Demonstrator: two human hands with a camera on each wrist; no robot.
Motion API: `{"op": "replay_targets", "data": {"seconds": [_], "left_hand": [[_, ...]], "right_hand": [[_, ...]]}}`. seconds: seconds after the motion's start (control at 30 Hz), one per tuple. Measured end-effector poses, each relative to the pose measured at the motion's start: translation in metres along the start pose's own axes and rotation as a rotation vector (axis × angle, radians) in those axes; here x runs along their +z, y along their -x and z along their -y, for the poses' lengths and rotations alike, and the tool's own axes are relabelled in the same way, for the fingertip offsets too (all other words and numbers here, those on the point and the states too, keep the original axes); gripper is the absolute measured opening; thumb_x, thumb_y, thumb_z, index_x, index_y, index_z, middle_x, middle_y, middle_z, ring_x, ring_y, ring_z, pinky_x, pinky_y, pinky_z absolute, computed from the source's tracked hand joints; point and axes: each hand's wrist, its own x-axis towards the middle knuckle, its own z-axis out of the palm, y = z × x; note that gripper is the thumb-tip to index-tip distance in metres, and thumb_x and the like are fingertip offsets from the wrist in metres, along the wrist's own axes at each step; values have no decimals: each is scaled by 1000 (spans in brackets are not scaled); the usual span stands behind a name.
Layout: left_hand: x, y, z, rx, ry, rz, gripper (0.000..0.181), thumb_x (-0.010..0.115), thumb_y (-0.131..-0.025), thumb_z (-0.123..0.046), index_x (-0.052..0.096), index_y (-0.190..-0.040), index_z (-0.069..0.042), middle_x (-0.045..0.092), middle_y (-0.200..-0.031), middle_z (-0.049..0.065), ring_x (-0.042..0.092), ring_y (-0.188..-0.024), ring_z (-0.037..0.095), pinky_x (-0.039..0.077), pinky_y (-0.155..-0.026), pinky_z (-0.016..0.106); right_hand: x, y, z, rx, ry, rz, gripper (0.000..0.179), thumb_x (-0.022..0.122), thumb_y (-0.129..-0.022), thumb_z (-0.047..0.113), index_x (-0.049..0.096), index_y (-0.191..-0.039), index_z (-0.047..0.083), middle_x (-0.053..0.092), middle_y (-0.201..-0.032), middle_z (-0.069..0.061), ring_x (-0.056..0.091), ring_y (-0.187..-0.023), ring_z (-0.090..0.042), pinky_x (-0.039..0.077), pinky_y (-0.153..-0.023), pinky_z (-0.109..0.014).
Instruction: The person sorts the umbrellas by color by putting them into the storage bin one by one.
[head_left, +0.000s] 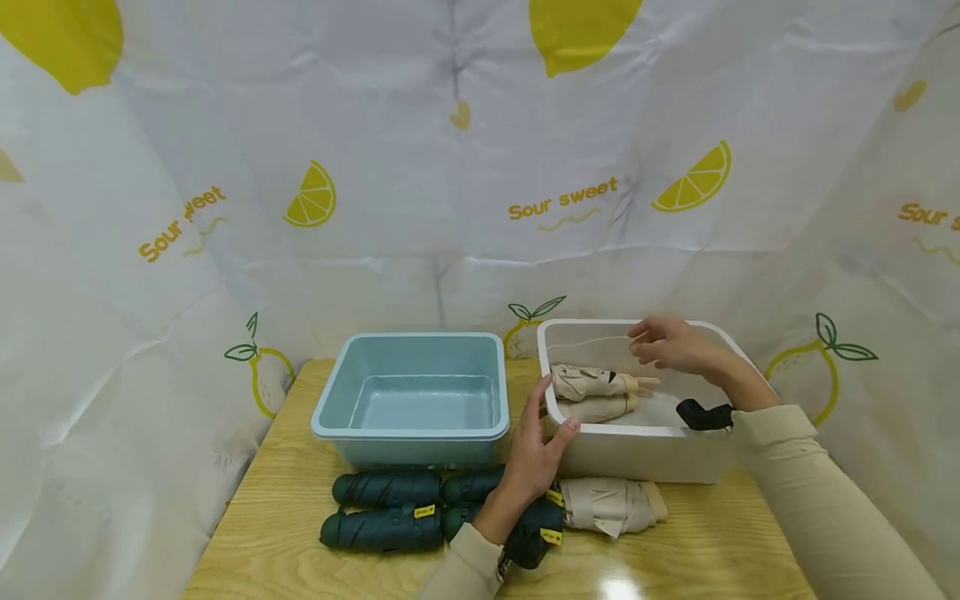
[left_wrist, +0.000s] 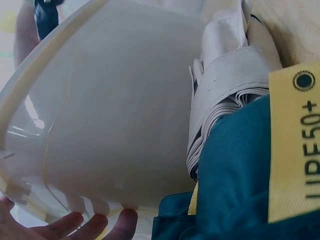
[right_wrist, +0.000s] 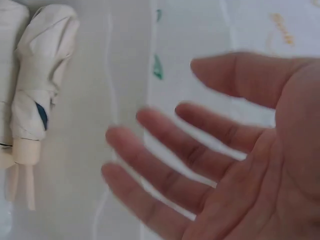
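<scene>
Two folded beige umbrellas (head_left: 591, 381) lie side by side in the left part of the white bin (head_left: 637, 454). My right hand (head_left: 675, 346) hovers over the back of this bin, fingers spread and loosely bent, holding nothing; in the right wrist view the palm and fingers (right_wrist: 165, 185) show beside the beige umbrellas (right_wrist: 37, 90). At the bin's front left corner, my left hand (head_left: 534, 454) touches the wall with its extended fingers, thumb at the front rim. Below that hand lie dark green folded umbrellas (head_left: 386, 527), partly hidden by the forearm, and a beige umbrella (head_left: 611, 504).
A light blue bin (head_left: 420, 446) stands left of the white one, with its bare floor showing. Dark green umbrellas lie in two rows before it, some with yellow tags (head_left: 424, 512). The wooden table (head_left: 262, 533) meets a lemon-printed white curtain (head_left: 420, 208) at the back and sides.
</scene>
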Motion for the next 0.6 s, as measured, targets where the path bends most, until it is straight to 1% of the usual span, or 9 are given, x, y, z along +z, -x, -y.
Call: {"op": "replay_targets", "data": {"seconds": [0.1, 0.2, 0.3, 0.37, 0.43, 0.5, 0.6], "left_hand": [[0, 0, 0, 2, -3, 2, 69, 57, -103, -42, 22, -162, -37, 42, -159, 11, 52, -134, 29, 51, -95, 45], [1, 0, -1, 6, 1, 4, 70, 57, -103, -42, 22, -162, -34, 42, -159, 12, 52, -134, 30, 51, -93, 46], [1, -1, -2, 9, 2, 2, 69, 57, -103, -43, 22, -162, -36, 41, -160, 13, 52, -135, 31, 51, -93, 45], [1, -1, -3, 9, 2, 2, 68, 57, -103, -43, 21, -161, -39, 40, -161, 13, 52, -135, 31, 52, -92, 45], [1, -1, -3, 7, -1, 5, 69, 57, -103, -44, 22, -161, -39, 40, -161, 13, 51, -136, 32, 51, -93, 44], [1, -1, -3, 6, 1, 8, 69, 57, -103, -44, 22, -162, -35, 40, -161, 14, 51, -136, 33, 53, -91, 43], [0, -1, -2, -1, -2, 2, 71, 58, -103, -43, 23, -163, -31, 40, -161, 12, 51, -136, 33, 53, -91, 44]], "right_hand": [[-1, 22, 5, -136, 47, -65, 39, 59, -105, 22, 56, -137, 1, 66, -128, -19, 68, -111, -24, 55, -90, -37], [-2, 43, 7, -244, 64, -119, 32, 61, -103, 16, 60, -133, 5, 69, -122, -12, 68, -107, -12, 54, -85, -26], [4, 63, 4, -320, 46, -173, 29, 61, -103, 11, 61, -131, 6, 68, -118, -6, 67, -104, -4, 54, -84, -20], [10, 77, -1, -349, 30, -209, 28, 60, -103, 9, 61, -130, 7, 69, -116, 0, 67, -103, -1, 53, -83, -18], [19, 90, -8, -374, 0, -248, 27, 59, -103, 6, 61, -130, 7, 69, -114, 7, 67, -102, 0, 53, -83, -17], [29, 102, -17, -409, -65, -271, 28, 57, -102, 0, 60, -130, 3, 69, -114, 9, 68, -101, -2, 54, -83, -18], [48, 116, -30, -467, -204, -293, 30, 53, -100, -10, 58, -128, -4, 70, -114, 3, 70, -101, -6, 55, -84, -19]]}}
